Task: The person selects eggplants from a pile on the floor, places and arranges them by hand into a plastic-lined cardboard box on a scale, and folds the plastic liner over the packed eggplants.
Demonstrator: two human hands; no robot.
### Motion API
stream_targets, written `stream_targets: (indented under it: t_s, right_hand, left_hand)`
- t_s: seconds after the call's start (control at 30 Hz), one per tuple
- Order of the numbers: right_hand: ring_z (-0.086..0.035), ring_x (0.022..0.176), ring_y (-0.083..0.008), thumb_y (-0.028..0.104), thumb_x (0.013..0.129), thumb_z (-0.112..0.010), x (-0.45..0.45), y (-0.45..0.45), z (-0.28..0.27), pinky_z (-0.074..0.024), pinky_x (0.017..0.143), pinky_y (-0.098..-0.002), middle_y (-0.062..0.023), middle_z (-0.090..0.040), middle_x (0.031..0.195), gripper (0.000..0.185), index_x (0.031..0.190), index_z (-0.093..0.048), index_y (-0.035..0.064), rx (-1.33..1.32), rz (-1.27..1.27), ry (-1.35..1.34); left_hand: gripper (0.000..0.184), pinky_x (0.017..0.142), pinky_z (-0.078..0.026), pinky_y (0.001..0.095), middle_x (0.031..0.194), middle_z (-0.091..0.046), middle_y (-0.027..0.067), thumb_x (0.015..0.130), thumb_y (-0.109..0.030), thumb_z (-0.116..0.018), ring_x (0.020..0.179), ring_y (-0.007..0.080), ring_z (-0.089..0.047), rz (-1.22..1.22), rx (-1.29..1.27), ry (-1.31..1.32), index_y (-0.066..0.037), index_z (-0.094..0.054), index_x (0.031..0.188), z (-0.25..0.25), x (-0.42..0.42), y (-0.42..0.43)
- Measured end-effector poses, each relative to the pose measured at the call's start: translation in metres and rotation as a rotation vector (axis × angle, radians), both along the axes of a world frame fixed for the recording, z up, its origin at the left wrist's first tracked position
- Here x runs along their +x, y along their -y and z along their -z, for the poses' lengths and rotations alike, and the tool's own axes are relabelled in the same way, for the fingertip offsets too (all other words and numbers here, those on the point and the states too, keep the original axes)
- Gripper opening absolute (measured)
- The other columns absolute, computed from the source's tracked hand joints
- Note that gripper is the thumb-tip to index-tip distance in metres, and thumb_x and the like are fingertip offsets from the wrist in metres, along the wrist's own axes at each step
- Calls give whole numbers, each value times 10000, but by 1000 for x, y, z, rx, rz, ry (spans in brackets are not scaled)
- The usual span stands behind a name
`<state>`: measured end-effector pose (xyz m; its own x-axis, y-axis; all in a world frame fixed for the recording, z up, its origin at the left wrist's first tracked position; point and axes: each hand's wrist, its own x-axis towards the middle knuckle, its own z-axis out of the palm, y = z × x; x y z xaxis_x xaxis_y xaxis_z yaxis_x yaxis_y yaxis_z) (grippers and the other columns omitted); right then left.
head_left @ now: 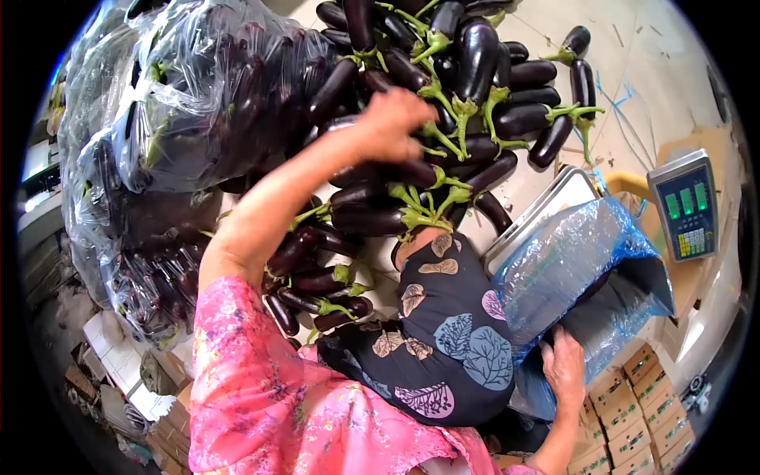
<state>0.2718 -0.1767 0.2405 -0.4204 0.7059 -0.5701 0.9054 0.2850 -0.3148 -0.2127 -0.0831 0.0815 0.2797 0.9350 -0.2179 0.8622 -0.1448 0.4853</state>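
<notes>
My left hand (396, 125) is over a heap of dark purple eggplants (477, 59) with green stems. Its outline is slightly blurred, but the thumb stands apart from the fingers, and I see no eggplant in its grasp. Down at the right, my right hand (564, 360) grips the near edge of a blue plastic bag (566, 237), its fingers partly over the film. The bag lies tilted with its mouth open to the right, and a dark shape shows inside. Beneath the bag, part of a metal scale platform (546, 207) is visible.
A scale display (685, 207) with green digits stands at the right. Large clear plastic bags (198, 103) full of eggplants fill the left. Stacked cardboard boxes (625, 412) are at the lower right. Blue string (625, 107) lies on the pale floor, beside loose eggplants.
</notes>
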Motion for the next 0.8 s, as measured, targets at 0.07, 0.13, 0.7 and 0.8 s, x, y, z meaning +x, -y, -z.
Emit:
stream_targets:
  t_s: [0.07, 0.13, 0.7, 0.8]
  right_hand:
    - [-610, 911, -462, 85, 858, -617, -2, -3, -1, -495, 797, -503, -255, -650, 1020, 327, 1165, -611, -26, -3, 17, 11]
    - [-608, 905, -462, 83, 858, -614, -5, -4, -3, -494, 795, -505, -253, -648, 1012, 329, 1169, -611, -25, 5, 26, -1]
    - [-614, 885, -451, 65, 863, -624, -3, -3, -9, -501, 779, -487, -247, -644, 995, 328, 1179, -614, -22, -1, 78, -22]
    - [-613, 885, -452, 75, 862, -619, -6, -5, -7, -501, 780, -492, -250, -640, 990, 327, 1173, -613, -29, -23, 40, -3]
  left_hand:
    - [698, 1022, -410, 536, 1420, -482, 129, 598, -198, -823, 1362, 370, -408, 187, 144, -202, -105, -585, 1248, 16, 33, 36]
    - [768, 1062, -378, 525, 1513, -380, 112, 556, -232, -870, 1425, 362, -327, 218, 159, -272, -96, -554, 1243, 20, 43, 39]
    - [565, 1010, -435, 484, 1287, -549, 221, 812, -147, -755, 1169, 420, -530, -522, 765, 56, 4, -530, 1308, 18, -17, -2]
    - [439, 994, -463, 459, 1207, -593, 214, 793, -78, -733, 1115, 404, -577, -492, 510, 251, 1, -612, 1208, 25, 28, 55]
